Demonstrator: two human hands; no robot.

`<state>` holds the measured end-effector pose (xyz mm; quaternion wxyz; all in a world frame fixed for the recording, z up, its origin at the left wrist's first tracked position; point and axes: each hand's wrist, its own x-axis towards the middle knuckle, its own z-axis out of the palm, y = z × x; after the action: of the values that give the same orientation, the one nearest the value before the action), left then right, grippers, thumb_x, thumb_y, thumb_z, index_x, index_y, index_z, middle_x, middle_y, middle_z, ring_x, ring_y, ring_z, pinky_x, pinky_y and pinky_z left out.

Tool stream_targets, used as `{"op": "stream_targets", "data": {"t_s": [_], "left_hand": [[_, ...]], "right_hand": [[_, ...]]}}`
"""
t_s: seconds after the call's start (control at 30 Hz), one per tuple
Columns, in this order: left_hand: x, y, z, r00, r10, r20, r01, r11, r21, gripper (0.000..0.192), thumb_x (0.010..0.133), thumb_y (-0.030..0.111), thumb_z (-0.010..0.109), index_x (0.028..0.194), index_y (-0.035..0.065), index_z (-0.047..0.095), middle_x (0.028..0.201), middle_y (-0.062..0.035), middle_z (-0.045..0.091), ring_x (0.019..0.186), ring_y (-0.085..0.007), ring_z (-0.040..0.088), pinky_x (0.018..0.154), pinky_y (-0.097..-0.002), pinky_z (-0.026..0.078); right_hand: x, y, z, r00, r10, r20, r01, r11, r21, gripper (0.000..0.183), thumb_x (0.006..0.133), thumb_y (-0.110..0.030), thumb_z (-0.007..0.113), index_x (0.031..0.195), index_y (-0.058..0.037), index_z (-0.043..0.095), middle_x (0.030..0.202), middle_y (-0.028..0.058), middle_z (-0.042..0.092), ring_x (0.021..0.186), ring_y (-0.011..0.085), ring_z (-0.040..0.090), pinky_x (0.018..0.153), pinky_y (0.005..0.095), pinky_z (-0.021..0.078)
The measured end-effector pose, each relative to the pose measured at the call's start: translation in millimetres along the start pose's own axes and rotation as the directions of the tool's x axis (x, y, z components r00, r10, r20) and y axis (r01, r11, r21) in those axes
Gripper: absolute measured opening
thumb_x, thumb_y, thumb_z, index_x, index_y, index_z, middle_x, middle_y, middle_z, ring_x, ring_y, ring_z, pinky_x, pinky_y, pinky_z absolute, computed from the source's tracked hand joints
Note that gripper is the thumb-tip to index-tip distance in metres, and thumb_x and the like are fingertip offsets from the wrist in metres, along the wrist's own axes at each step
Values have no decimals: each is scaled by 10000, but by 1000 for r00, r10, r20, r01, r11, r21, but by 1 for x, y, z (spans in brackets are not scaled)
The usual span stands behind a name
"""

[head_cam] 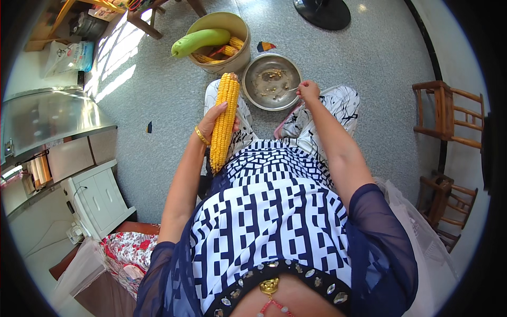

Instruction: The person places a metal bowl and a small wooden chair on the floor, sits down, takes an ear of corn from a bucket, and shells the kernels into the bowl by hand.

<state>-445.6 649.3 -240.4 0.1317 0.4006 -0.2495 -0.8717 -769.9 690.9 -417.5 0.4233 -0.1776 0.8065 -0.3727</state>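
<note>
My left hand point(213, 123) is wrapped around a large ear of dried yellow corn point(225, 119), its thick end pointing away from me. My right hand point(308, 91) is at the right rim of a round metal basin point(253, 99), fingertips pinching a thin pale item point(293, 89) too small to identify. A few loose kernels and bits lie on the basin's bottom. Left of the basin and touching or nearly touching it stands a beige bucket point(246, 43) with several corn ears point(229, 50) inside. A long green gourd point(202, 41) rests across its top.
A wooden stool's legs point(144, 25) stand beyond the bucket, and a black round base point(323, 14) at the top. Small wooden chairs point(443, 111) line the right wall. A white cabinet point(99, 200) is at the left. A dark patch with orange point(265, 46) lies beside the basin.
</note>
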Motion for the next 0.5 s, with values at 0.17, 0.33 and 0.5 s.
{"op": "stream_targets", "data": {"t_s": [0.17, 0.33, 0.5], "left_hand": [[4, 0, 1, 1000, 18, 10, -19, 997, 79, 573, 800, 465, 546, 1116, -5, 454, 780, -153, 592, 652, -206, 620, 623, -291, 533], [4, -1, 7, 998, 68, -18, -65, 985, 157, 597, 785, 467, 560, 1114, -19, 448, 776, -151, 598, 646, -211, 631, 586, -293, 534], [3, -1, 9, 998, 62, -14, -59, 986, 158, 594, 788, 463, 561, 1110, -23, 449, 763, -144, 599, 636, -208, 623, 579, -300, 527]], "right_hand": [[14, 9, 11, 995, 96, -30, -95, 995, 28, 68, 760, -77, 581, 815, -35, 581, 679, 49, 605, 545, 113, 600, 434, 234, 475], [16, 3, 20, 992, 116, -39, -115, 993, 33, 76, 762, -101, 602, 796, -34, 589, 671, 47, 607, 559, 112, 606, 436, 237, 474], [16, -3, 19, 994, 111, -14, -110, 992, 58, 75, 776, -110, 595, 777, -35, 597, 678, 45, 612, 563, 113, 607, 444, 229, 472]]}}
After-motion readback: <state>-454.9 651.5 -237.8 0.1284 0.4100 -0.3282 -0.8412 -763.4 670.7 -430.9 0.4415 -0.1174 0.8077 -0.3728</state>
